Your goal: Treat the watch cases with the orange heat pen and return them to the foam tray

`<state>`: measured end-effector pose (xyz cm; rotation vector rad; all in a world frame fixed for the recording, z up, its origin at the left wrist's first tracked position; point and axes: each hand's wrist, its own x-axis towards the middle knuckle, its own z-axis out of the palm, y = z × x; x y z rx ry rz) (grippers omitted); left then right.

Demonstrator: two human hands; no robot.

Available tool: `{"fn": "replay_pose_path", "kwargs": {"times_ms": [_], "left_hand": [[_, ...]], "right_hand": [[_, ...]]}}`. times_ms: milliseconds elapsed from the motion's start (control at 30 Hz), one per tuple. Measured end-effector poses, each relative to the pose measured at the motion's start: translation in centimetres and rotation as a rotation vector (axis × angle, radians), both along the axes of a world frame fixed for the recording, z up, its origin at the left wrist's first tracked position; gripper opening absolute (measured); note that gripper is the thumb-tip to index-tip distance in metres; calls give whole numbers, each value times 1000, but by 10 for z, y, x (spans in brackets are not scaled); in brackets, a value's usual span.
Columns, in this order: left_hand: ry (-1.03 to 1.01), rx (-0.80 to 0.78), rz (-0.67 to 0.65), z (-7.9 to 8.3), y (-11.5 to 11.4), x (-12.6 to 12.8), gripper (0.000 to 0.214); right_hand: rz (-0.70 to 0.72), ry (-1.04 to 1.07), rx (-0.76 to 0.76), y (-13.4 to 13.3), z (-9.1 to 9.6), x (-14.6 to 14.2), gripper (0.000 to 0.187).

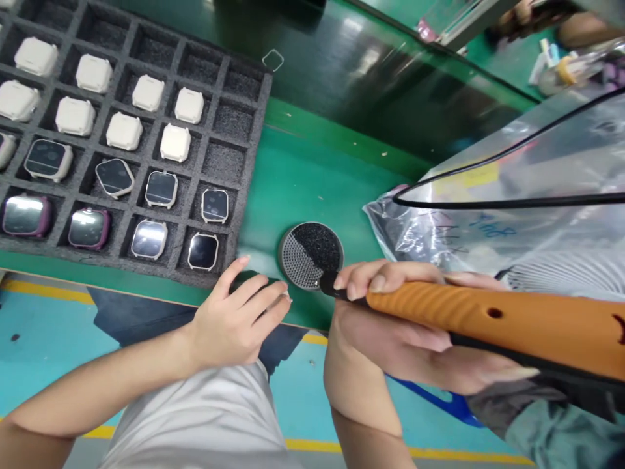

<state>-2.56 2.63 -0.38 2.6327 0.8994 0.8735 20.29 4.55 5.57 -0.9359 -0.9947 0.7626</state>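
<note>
Across the middle, a glossy green desk (pixel 297 176), with a dark glossy band (pixel 381 91) toward the far side and whitish glints of reflected light (pixel 351 26). Below the near edge, a turquoise floor (pixel 43 352) marked with yellow stripes (pixel 49 291), then a grey floor strip (pixel 312 460) past the lower stripe. At upper right, a slanting pale bar (pixel 476 25) beside another green surface (pixel 508 62). Bright light over desk and floor.

Green tabletop (pixel 293 176), grey compartmented foam tray (pixel 251 153), round two-toned disc (pixel 300 257).
</note>
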Motion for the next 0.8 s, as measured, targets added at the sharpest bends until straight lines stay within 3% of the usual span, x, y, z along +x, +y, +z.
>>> {"fn": "replay_pose_path", "kwargs": {"times_ms": [200, 433, 800], "left_hand": [[13, 30, 79, 1, 0, 4, 25], [34, -39, -6, 3, 1, -2, 27], [-13, 23, 31, 2, 3, 2, 17]], "right_hand": [[-16, 9, 56, 4, -4, -12, 41], [-30, 28, 41, 2, 0, -15, 42], [11, 18, 78, 4, -3, -13, 44]]}}
